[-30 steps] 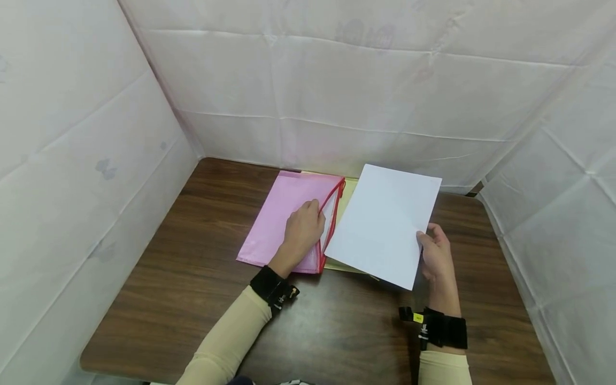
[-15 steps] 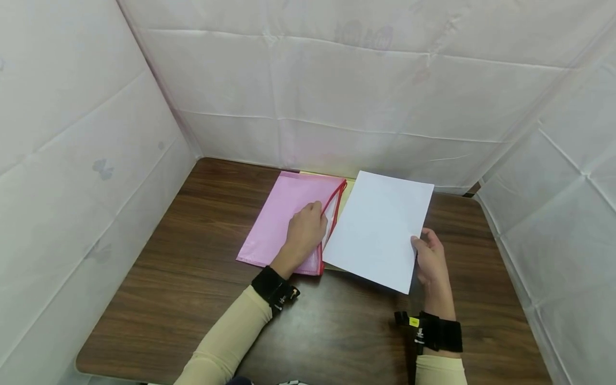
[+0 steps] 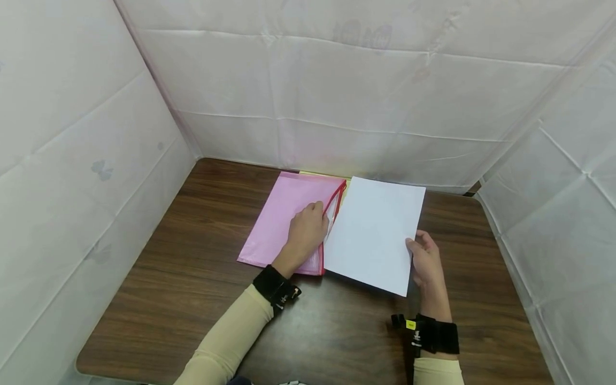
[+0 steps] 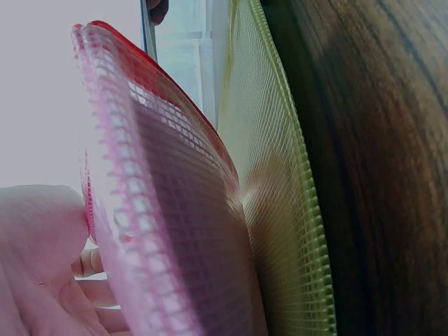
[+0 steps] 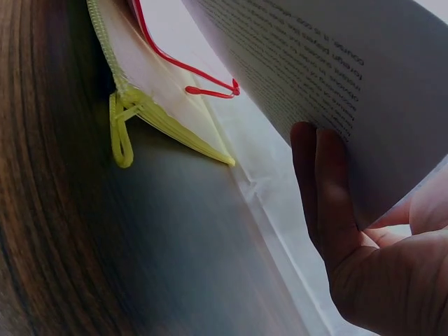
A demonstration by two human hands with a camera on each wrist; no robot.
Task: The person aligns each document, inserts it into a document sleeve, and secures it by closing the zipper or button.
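White paper sheet [image 3: 372, 232] hangs above the worktop [image 3: 192, 299], pinched at its near edge by the right hand [image 3: 423, 262]; left hand [image 3: 305, 232] fingers lift open the pink mesh pouch [image 3: 284, 214] over a yellow pouch [image 4: 280, 210]

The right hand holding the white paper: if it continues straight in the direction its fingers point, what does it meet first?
Probably the white curtain wall behind the table. The right hand points away from the person, beside the white paper; only bare table lies ahead, though depth is unclear.
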